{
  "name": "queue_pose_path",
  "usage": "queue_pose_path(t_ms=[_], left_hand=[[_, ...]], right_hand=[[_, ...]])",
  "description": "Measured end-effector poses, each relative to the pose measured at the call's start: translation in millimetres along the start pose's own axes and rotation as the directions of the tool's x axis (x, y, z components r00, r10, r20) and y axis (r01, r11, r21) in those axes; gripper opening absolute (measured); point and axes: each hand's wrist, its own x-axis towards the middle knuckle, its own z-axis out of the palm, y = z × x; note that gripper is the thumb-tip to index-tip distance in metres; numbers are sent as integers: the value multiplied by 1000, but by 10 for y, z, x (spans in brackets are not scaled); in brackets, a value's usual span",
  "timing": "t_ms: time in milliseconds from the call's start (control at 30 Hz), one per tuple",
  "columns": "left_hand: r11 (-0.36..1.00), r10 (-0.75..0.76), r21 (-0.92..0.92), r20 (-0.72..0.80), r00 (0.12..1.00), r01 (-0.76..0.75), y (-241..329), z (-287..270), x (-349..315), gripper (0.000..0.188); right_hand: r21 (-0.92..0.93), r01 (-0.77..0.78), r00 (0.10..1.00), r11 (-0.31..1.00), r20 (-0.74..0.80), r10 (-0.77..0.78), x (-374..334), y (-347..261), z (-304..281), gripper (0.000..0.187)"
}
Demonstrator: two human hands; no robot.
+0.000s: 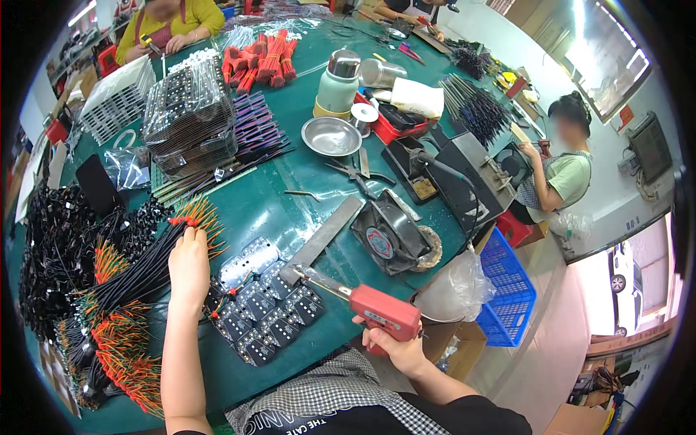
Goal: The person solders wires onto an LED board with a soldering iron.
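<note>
The bare right hand (pixel 397 349) is wrapped round a red plastic pistol-shaped soldering gun (pixel 386 310), right of the panel of dark rectangular circuit boards (pixel 264 322). The gun's long axis slants toward the panel's far right corner. The bare left hand (pixel 189 262), nearer the panel, is off its far left side, fingers bent at a bundle of thin black orange-tipped wires (pixel 141 257) (whether they pinch one, I cannot tell).

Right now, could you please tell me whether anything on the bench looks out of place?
Perhaps the dark, phone-shaped slab: it sits tilted by the tangled black cables at left, unlike the wiring parts around it.
</note>
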Motion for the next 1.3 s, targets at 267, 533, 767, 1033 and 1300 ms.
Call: queue_pose_path(t_ms=[267, 533, 767, 1033, 1300], left_hand=[[874, -91, -478, 17, 996, 88, -71, -166, -76, 15], [-41, -144, -949, 316, 938, 313, -346, -451, -115, 24], [-164, 19, -938, 306, 952, 305, -338, -591, -404, 22], [-206, -39, -895, 412, 910, 396, -274, -723, -820, 15], [188, -129, -943, 253, 959, 274, -55, -631, -1240, 9]], right_hand=[[-14, 35, 999, 999, 7, -35, -71, -13, -27, 33], [-9, -2, 1000, 1000, -6, 2, -90, -24, -5, 33], [23, 128, 991, 992, 43, -129, -58, 59, 23, 42], [-99, 176, 984, 979, 10, -176, -132, 151, 168, 49], [-163, 139, 989, 977, 69, -129, -226, 230, 245, 58]])
